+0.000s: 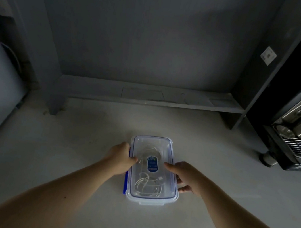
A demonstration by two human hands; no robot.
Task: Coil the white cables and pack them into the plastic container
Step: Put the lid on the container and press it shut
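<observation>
A clear plastic container (153, 144) with a blue-trimmed lid and a blue oval label stands on the pale counter, its lid on top. Coiled white cables (146, 186) show through the lid inside it. My left hand (121, 158) grips the container's left edge, thumb lying on the lid, fingers curled down over the blue side clip. My right hand (183, 175) grips the right edge, thumb on the lid, fingers wrapped round the side by the right clip.
The pale counter (65, 150) runs to a front edge near me. A low grey shelf (148, 96) stands behind the container. At the right sits a black rack (293, 150) with steel cups. A grey wall panel stands at the left.
</observation>
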